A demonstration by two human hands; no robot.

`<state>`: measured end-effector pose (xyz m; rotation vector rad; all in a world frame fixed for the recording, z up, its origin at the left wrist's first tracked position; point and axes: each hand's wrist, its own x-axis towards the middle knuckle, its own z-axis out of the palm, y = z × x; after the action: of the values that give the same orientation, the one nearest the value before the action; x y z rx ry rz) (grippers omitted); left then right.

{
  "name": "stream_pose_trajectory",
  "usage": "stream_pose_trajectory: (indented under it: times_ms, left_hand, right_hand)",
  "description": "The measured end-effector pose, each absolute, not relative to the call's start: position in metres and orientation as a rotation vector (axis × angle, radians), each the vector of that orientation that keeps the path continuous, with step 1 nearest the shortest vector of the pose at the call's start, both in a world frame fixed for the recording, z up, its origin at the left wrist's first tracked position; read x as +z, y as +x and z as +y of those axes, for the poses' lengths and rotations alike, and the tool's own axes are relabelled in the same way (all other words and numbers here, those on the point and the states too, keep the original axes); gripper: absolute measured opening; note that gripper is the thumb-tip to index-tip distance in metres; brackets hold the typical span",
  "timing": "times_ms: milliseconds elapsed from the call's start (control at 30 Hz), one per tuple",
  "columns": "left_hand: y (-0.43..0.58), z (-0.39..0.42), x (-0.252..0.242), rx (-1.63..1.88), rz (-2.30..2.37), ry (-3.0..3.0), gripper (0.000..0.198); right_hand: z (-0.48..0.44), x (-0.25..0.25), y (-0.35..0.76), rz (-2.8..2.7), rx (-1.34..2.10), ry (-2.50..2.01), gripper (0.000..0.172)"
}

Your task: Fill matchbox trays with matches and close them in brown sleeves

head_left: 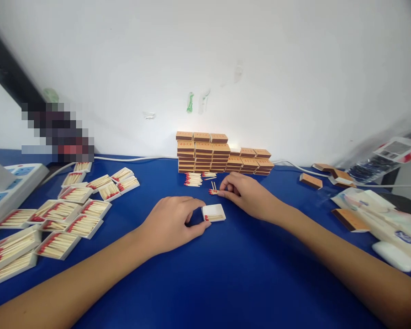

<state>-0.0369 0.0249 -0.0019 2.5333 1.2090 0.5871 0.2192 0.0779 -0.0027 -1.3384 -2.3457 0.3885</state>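
Note:
My left hand [176, 221] grips the left end of a small white matchbox tray [213, 209] between thumb and fingers. A few red-tipped matches lie along the tray's near side. Beyond it and to the right, my right hand [241, 192] pinches several matches [213, 192] by their ends, red heads pointing left. A loose pile of matches [193, 179] lies on the blue table [205, 274] behind, with a smaller bunch [209, 175] beside it.
Stacked matchboxes [203, 155] stand against the white wall. Several filled trays [60, 212] spread over the left, near a power strip [17, 183]. At the right lie loose box sleeves [351, 220], a tissue pack [383, 219] and a white rounded object [393, 256].

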Motion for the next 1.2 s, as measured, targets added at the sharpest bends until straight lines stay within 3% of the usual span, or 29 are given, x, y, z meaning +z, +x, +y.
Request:
stream_pose_trajectory:
  times_ms: [667, 1200]
  left_hand:
    - [-0.036, 0.023, -0.003, 0.585, 1.12, 2.603, 0.031]
    - [-0.034, 0.022, 0.0, 0.639, 1.204, 2.523, 0.024]
  right_hand:
    - [0.051, -0.018, 0.235, -2.323, 0.366, -1.203, 0.013]
    - [0.027, -0.002, 0.226, -2.484, -0.08, -1.126, 0.015]
